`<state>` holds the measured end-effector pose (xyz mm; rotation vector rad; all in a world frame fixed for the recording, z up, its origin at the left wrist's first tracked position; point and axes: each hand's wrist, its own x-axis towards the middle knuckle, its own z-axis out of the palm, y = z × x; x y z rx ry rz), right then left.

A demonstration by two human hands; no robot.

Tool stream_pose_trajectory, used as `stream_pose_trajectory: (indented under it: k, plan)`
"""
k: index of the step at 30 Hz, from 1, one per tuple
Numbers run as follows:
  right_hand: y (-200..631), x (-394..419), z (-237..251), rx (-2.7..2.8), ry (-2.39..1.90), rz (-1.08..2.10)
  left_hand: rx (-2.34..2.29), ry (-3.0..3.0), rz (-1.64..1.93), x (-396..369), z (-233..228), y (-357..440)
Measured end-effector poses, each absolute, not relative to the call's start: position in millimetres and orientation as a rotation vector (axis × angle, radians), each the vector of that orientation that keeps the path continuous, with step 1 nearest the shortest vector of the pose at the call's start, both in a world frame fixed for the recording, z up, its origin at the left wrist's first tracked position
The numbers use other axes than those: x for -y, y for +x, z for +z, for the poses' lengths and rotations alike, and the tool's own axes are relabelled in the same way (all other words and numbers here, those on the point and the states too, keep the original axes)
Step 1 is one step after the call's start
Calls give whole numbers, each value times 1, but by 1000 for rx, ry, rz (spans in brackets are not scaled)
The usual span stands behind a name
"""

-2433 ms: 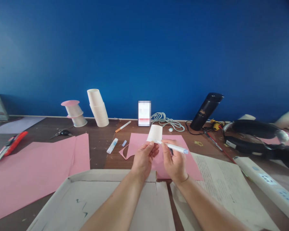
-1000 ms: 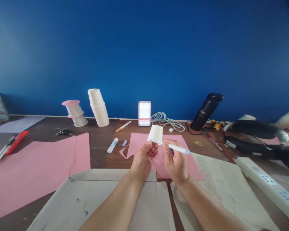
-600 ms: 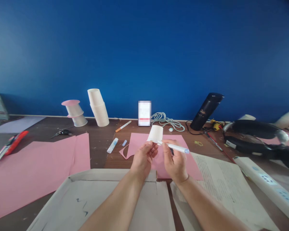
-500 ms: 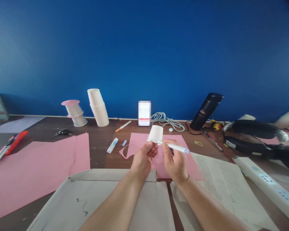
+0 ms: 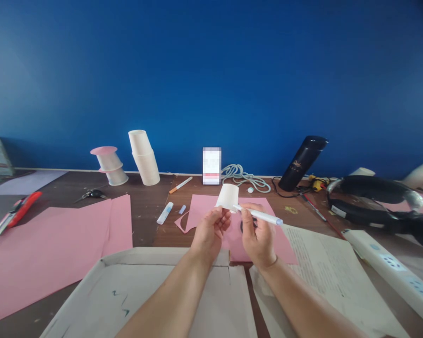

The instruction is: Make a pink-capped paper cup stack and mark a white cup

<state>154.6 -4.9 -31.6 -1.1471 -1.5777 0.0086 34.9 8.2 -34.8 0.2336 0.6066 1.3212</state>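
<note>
The left hand (image 5: pixel 207 230) pinches an upturned paper cup (image 5: pixel 227 196) — right hand (image 5: pixel 258 234) grips a pen (image 5: pixel 259 214), tip at its rim; no marks visible yet.

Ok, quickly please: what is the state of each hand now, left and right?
Left hand: closed, its grip on the white paper cup, held upside down.
Right hand: closed, its grip on the white pen, tip at the cup.
</note>
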Motion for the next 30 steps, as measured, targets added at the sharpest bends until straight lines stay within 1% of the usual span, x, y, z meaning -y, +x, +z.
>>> stream_pose_trajectory:
  k: [30]
  plan:
    - [154, 3, -29, 1592, -1155, -47, -623, 241, 1310, -7, -33, 35]
